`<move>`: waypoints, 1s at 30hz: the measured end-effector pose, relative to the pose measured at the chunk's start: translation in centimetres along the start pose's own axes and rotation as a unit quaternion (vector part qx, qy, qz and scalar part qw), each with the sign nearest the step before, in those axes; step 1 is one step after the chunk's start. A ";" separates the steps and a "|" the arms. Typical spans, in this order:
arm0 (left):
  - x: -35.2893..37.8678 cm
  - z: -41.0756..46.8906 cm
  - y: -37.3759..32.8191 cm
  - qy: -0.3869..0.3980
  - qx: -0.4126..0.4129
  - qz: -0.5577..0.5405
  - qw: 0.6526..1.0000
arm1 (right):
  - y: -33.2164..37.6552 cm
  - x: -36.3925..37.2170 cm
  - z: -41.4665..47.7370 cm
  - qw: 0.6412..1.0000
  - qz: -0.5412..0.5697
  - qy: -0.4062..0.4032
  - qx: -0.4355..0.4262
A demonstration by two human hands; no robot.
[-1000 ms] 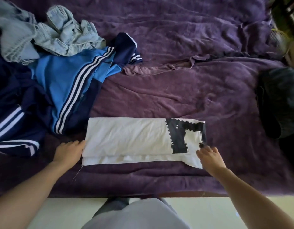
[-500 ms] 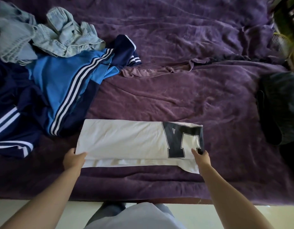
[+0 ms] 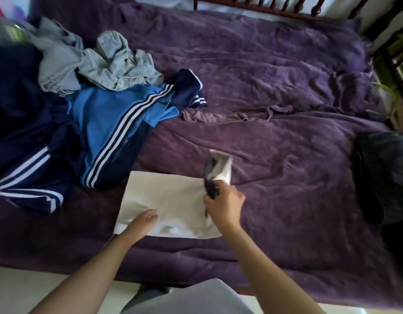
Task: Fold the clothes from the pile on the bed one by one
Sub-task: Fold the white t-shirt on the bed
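At lower centre, my right hand (image 3: 224, 203) grips the white shirt (image 3: 164, 196) by its raised end; my left hand (image 3: 142, 220) lies flat on it.

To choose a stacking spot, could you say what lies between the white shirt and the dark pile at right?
Only bare purple blanket, in the head view.

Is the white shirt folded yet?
Not yet. The white shirt is a folded strip; the right hand holds its printed end up.
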State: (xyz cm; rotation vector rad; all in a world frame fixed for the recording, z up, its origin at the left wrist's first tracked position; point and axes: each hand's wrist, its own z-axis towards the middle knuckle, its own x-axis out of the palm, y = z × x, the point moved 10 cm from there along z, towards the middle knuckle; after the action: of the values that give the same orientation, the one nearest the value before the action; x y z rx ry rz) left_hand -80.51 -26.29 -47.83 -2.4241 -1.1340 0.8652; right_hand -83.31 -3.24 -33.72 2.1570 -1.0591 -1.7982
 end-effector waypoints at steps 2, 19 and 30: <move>-1.6 -0.4 0.7 -0.009 -0.052 -0.287 0.956 | 6.1 5.1 -2.4 0.983 -0.052 0.113 -0.139; -11.1 2.3 1.9 -0.177 0.015 -0.090 0.980 | -2.6 14.1 -4.3 0.938 -0.190 0.281 -0.066; -3.3 -0.2 0.9 -0.089 0.229 0.530 0.811 | -1.2 20.3 -4.7 0.877 -0.298 0.315 -0.206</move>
State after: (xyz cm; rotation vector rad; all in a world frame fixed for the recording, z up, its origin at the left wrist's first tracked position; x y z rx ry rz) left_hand -81.50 -29.39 -46.86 -2.4271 0.5310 1.4516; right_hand -77.80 -15.83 -49.42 2.6192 0.1436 -1.1315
